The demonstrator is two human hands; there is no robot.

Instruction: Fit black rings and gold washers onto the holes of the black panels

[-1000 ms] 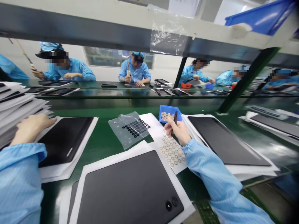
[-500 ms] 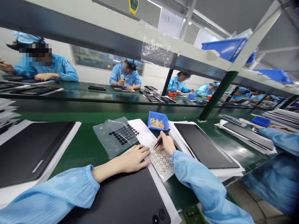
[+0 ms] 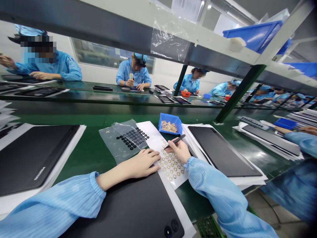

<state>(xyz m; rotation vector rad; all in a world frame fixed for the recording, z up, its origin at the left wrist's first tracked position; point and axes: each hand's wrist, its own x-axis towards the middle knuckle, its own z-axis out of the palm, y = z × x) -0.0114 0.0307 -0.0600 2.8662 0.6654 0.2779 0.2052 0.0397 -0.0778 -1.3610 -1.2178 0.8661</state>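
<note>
My right hand (image 3: 180, 150) grips dark tweezers (image 3: 176, 140), their tip low over a clear sheet of ring-shaped stickers (image 3: 170, 165). Fingers spread, my left hand (image 3: 143, 162) lies flat across the top edge of a dark tablet back cover (image 3: 128, 201), its fingertips at the sticker sheet's left edge. White paper (image 3: 148, 127) shows under the sheet. Just beyond stands a blue bin (image 3: 162, 118) with many small rings (image 3: 169, 126) in it. A clear plastic sheet with black rings (image 3: 131, 135) lies to the left. Whether the tweezers pinch anything is too small to tell.
Another tablet cover (image 3: 37, 158) lies on paper at left, and one more (image 3: 223, 152) on a stack at right. A shelf (image 3: 119, 29) crosses overhead, with a green post (image 3: 239, 96). Co-workers in blue sit across the bench; a co-worker's sleeve (image 3: 300, 140) is at right.
The tweezers have tilted flatter in my right hand, and that hand has turned slightly. My left hand stays on the cover. The whole view has shifted slightly.
</note>
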